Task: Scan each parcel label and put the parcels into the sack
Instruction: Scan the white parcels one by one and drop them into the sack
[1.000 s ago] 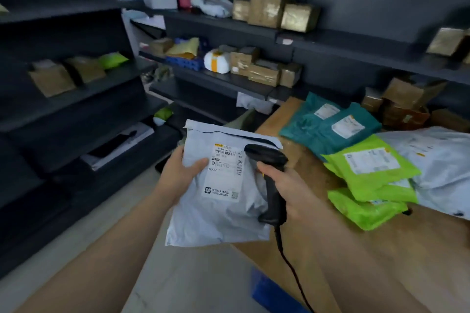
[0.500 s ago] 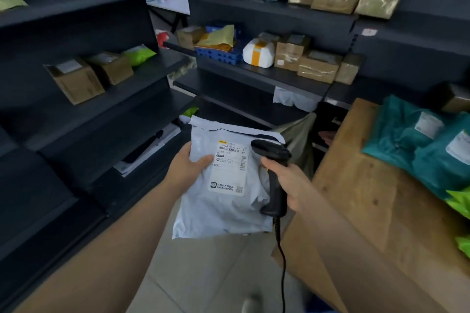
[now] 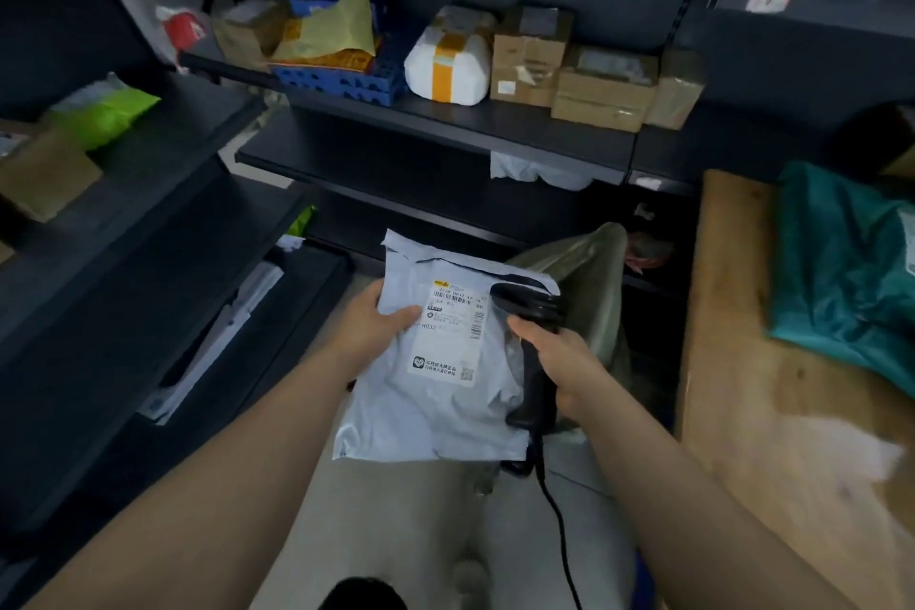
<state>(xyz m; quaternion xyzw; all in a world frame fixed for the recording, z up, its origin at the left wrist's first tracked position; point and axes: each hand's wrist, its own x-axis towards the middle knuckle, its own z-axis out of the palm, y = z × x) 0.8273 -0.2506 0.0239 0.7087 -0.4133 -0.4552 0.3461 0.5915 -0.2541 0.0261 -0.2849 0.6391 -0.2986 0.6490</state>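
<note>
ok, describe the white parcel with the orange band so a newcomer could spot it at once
Start at the dark shelf facing the person, the board above the grey mailer in the left hand. Between a blue perforated crate on its left and stacked brown cartons on its right sits the white parcel. It is the only rounded white bundle there, girdled by one orange tape band.

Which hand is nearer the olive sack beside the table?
Right. The right hand, gripping the scanner, overlaps the sack in the view. The left hand holds the grey parcel by its far edge, off to the sack's left.
</note>
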